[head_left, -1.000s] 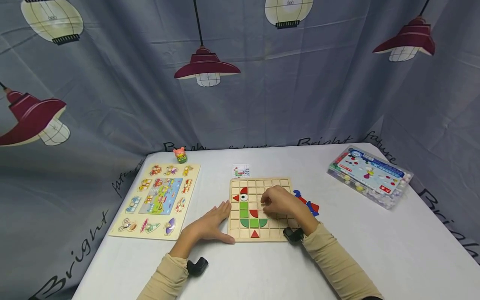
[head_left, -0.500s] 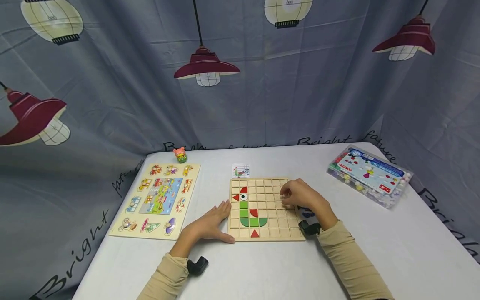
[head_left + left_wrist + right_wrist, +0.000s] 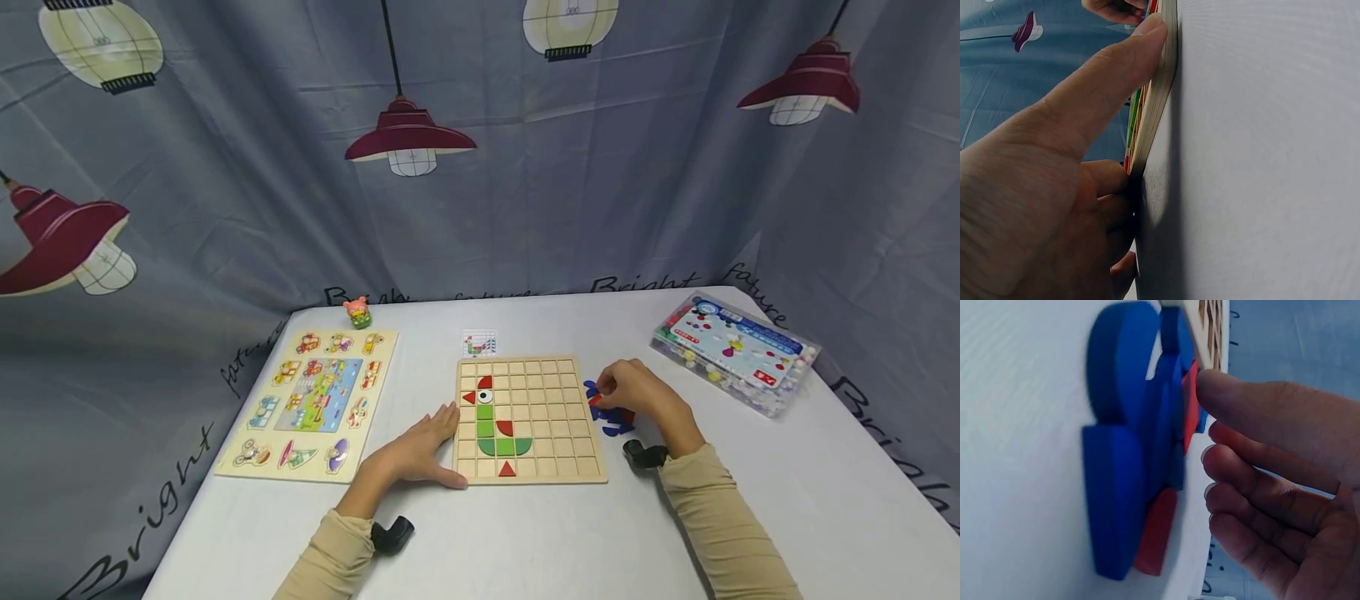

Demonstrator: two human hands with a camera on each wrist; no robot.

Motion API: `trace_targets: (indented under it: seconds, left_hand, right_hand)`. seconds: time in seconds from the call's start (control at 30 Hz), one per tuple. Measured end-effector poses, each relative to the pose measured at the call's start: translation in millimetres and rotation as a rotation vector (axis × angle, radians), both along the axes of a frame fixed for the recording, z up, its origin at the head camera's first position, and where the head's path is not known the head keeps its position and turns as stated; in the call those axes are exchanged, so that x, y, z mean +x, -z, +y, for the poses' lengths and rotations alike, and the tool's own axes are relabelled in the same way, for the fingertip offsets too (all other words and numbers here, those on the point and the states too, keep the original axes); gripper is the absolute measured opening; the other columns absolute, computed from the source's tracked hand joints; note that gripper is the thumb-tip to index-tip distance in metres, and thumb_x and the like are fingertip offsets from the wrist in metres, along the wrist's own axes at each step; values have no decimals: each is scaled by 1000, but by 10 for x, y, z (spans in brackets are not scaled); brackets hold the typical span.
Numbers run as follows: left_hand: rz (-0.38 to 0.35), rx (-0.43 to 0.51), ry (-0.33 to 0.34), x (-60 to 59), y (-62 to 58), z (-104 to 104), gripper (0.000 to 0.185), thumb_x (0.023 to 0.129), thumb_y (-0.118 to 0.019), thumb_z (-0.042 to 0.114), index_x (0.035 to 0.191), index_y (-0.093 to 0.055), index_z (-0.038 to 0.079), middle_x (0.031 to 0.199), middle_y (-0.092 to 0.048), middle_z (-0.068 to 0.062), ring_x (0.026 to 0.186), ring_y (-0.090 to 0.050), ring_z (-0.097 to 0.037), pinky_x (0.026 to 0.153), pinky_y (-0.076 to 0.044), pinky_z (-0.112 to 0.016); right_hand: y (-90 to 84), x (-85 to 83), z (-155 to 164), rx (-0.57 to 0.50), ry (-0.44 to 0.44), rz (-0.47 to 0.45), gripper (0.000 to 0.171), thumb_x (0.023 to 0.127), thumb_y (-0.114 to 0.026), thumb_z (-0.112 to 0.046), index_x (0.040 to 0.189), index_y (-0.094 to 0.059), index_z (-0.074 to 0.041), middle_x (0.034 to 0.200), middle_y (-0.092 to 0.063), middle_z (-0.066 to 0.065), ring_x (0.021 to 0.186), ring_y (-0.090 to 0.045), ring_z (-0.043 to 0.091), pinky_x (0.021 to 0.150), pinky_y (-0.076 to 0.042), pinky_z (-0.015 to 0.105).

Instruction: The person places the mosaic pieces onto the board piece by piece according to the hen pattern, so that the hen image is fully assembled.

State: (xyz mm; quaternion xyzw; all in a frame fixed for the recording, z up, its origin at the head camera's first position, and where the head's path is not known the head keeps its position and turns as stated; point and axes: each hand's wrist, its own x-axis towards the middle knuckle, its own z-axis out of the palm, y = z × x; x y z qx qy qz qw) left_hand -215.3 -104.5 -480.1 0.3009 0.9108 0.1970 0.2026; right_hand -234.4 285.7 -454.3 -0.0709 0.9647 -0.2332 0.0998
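Note:
A wooden grid board (image 3: 555,454) lies mid-table with red, green and white pieces set in its left columns. My left hand (image 3: 438,442) lies flat on the table at the board's left edge. In the left wrist view its thumb (image 3: 1104,81) presses along the board's rim (image 3: 1160,94). My right hand (image 3: 618,390) hovers over a small pile of blue and red pieces (image 3: 615,417) just right of the board. In the right wrist view one fingertip (image 3: 1210,387) touches a red piece (image 3: 1190,409) lying on the blue pieces (image 3: 1119,456). The other fingers hang loosely curled and apart from the pile.
A vehicle peg puzzle (image 3: 311,400) lies at the left, with a small toy figure (image 3: 358,312) behind it. A pattern card (image 3: 480,342) sits behind the board. A clear plastic box (image 3: 735,350) of pieces stands at the far right. A curtain closes the back.
My right hand has moved from the middle of the board rightward, off it, to the pile of loose pieces. My left hand has stayed at the board's edge.

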Motion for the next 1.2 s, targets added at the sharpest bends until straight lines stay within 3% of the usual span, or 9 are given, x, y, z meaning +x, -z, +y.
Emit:
trace_targets:
  seconds: [0.13, 0.37, 0.63, 0.9, 1.2]
  left_hand:
    - [-3, 7, -2, 11, -4, -6, 117, 72, -79, 57, 155, -16, 4, 164, -11, -12, 153, -10, -27, 126, -13, -45]
    - [-3, -4, 0, 6, 9, -4, 118, 71, -79, 58, 155, -15, 4, 165, -10, -12, 153, -9, -27, 126, -13, -45]
    - [-16, 3, -6, 11, -21, -4, 118, 72, -79, 56, 156, -15, 4, 165, -10, -12, 153, -9, -27, 126, -12, -45]
    - [-18, 13, -11, 19, -29, -13, 117, 72, -80, 55, 155, -16, 4, 164, -11, -12, 153, -10, -28, 126, -13, -45]
    - [-4, 14, 10, 1, 4, -12, 117, 72, -80, 54, 155, -16, 1, 164, -11, -14, 153, -10, -27, 126, -12, -44]
  right_hand:
    - [15, -6, 29, 1, -8, -12, 30, 79, -80, -23, 95, -73, 0, 84, -70, 6, 75, -59, 17, 71, -56, 34]
    - [42, -32, 71, 23, 36, -48, 23, 81, -77, -17, 97, -73, -1, 87, -71, 8, 77, -60, 17, 78, -57, 38]
    - [55, -56, 60, 26, 17, -53, 30, 79, -79, -23, 97, -74, 0, 86, -72, 6, 75, -60, 16, 75, -57, 36]
    - [48, -66, 103, 35, 70, -73, 25, 82, -76, -15, 101, -73, 1, 88, -72, 10, 75, -60, 18, 71, -58, 33]
    - [74, -68, 135, 18, 120, -119, 35, 80, -79, -20, 106, -71, 1, 94, -70, 12, 79, -59, 20, 76, -58, 36]
